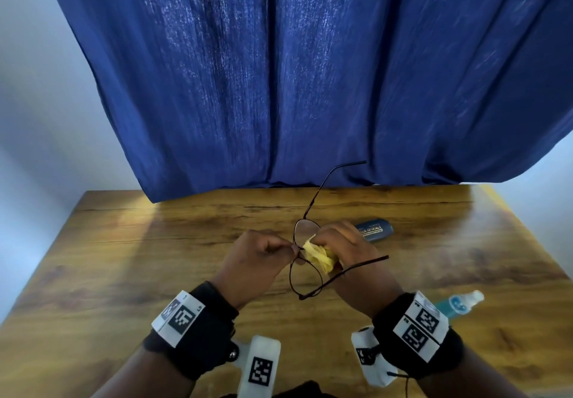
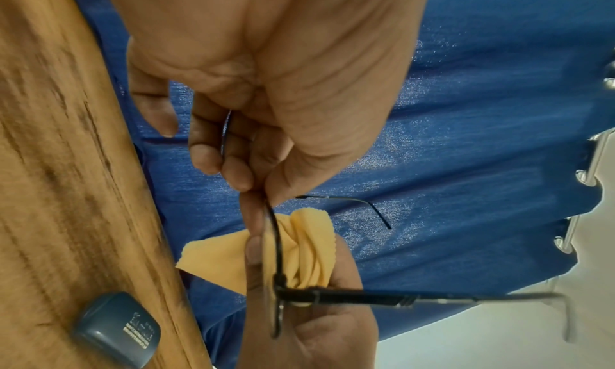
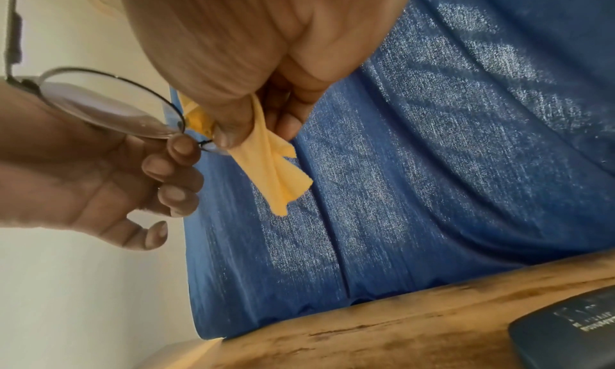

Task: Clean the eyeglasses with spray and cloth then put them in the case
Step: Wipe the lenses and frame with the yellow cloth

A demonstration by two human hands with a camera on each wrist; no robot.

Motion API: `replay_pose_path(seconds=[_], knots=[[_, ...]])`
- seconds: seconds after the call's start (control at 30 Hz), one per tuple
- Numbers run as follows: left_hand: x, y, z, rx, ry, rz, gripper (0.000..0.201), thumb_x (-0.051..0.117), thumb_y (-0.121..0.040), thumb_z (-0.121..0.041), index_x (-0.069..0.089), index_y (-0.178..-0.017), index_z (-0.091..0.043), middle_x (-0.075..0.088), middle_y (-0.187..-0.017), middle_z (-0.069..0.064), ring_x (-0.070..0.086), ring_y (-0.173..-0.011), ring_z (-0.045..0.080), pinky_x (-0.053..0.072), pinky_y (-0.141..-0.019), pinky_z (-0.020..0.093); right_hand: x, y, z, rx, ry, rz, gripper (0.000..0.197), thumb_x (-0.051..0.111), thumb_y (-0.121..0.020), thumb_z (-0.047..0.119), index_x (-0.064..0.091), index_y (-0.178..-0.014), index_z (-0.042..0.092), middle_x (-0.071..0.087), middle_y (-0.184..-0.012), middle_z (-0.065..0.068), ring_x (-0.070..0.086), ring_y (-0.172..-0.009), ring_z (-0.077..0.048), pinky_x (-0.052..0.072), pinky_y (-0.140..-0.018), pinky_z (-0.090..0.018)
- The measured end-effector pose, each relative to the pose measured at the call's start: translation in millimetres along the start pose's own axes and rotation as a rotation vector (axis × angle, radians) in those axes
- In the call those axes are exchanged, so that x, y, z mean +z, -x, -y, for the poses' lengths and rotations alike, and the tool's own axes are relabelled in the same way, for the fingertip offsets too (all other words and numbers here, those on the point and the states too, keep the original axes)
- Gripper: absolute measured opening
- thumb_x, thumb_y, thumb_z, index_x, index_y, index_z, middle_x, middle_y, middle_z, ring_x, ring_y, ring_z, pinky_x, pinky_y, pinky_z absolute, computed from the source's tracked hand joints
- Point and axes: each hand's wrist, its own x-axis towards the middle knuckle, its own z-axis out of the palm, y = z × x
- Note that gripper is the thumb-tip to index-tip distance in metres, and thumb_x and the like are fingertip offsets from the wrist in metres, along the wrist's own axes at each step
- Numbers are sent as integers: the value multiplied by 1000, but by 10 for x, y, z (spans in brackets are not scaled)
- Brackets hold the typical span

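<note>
Thin dark-framed eyeglasses point(image 1: 306, 276) are held above the wooden table point(image 1: 139, 258), temples unfolded. My left hand point(image 1: 286, 247) pinches the frame near the bridge, fingers curled. My right hand point(image 1: 317, 239) grips a bunched yellow cloth point(image 1: 319, 256) and presses it against the far lens. In the left wrist view the cloth point(image 2: 299, 248) wraps the lens edge beside a temple point(image 2: 349, 297). The right wrist view shows the free lens point(image 3: 110, 103) and the cloth point(image 3: 269, 169) hanging from my thumb. The dark blue case point(image 1: 376, 230) lies shut behind my right hand.
A spray bottle point(image 1: 459, 303) with blue liquid lies on the table to the right of my right wrist. A blue curtain point(image 1: 294, 72) hangs along the table's far edge. White walls stand on both sides.
</note>
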Motion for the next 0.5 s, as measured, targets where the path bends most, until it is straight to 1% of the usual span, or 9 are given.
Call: replay_pose_path(seconds=[0.03, 0.07, 0.13, 0.2, 0.27, 0.37, 0.4, 0.43, 0.5], knots=[[-31, 15, 25, 0, 1, -5, 21, 70, -96, -23, 84, -83, -30, 77, -90, -4, 65, -81, 34, 46, -70, 30, 24, 3, 19, 9, -13, 4, 44, 70, -74, -11, 62, -105, 19, 60, -106, 7, 56, -100, -10, 44, -87, -14], [-53, 21, 41, 1, -6, -5, 21, 70, -96, -22, 84, -83, -30, 76, -88, -5, 63, -73, 29, 45, -68, 28, 35, 6, 30, 20, -26, 10, 38, 69, -78, -2, 60, -107, 21, 60, -106, 5, 56, -100, -9, 44, -85, -13], [-80, 34, 60, 10, -45, 7, 21, 69, -97, -22, 85, -85, -29, 72, -84, -2, 53, -61, 14, 41, -60, 22, 50, 5, 41, 48, -40, 29, 26, 65, -84, 17, 58, -108, 24, 60, -106, 6, 54, -98, -6, 44, -81, -16], [-75, 43, 44, 37, -99, 21, 21, 68, -97, -22, 85, -87, -30, 68, -81, -6, 52, -62, 3, 38, -59, 14, 51, 6, 16, 81, -46, 57, 24, 68, -85, 16, 59, -106, 23, 57, -103, 10, 49, -94, -3, 42, -75, -19], [-16, 43, 11, 64, -164, 21, 23, 67, -97, -21, 85, -86, -29, 66, -80, -9, 56, -68, 0, 39, -61, 11, 27, 21, -33, 80, -34, 84, 26, 70, -84, 9, 60, -106, 21, 56, -101, 11, 49, -92, -5, 43, -73, -22], [128, 11, -34, 58, -206, -4, 24, 67, -96, -21, 84, -84, -30, 69, -86, -7, 62, -81, 5, 40, -64, 9, -41, 52, -105, 29, -1, 79, 35, 70, -81, -1, 61, -110, 17, 60, -102, 4, 56, -95, -16, 51, -74, -31], [170, -1, -46, 49, -180, -20, 24, 67, -96, -21, 84, -83, -32, 70, -87, -6, 63, -82, 7, 41, -63, 10, -75, 57, -117, 33, -8, 80, 39, 69, -81, -1, 60, -113, 20, 60, -104, 4, 57, -96, -17, 53, -76, -32], [222, -12, -65, 46, -144, -35, 24, 68, -95, -22, 84, -82, -33, 70, -86, -5, 64, -81, 10, 43, -65, 15, -128, 61, -136, 35, -20, 82, 40, 67, -83, 2, 58, -116, 23, 59, -106, 6, 58, -98, -17, 54, -77, -31], [295, -23, -83, 46, -88, -58, 24, 69, -95, -21, 84, -82, -33, 70, -82, -4, 65, -77, 14, 47, -67, 25, -218, 63, -174, 16, -38, 88, 32, 58, -88, 12, 59, -117, 25, 59, -109, 8, 58, -102, -15, 54, -81, -30]])
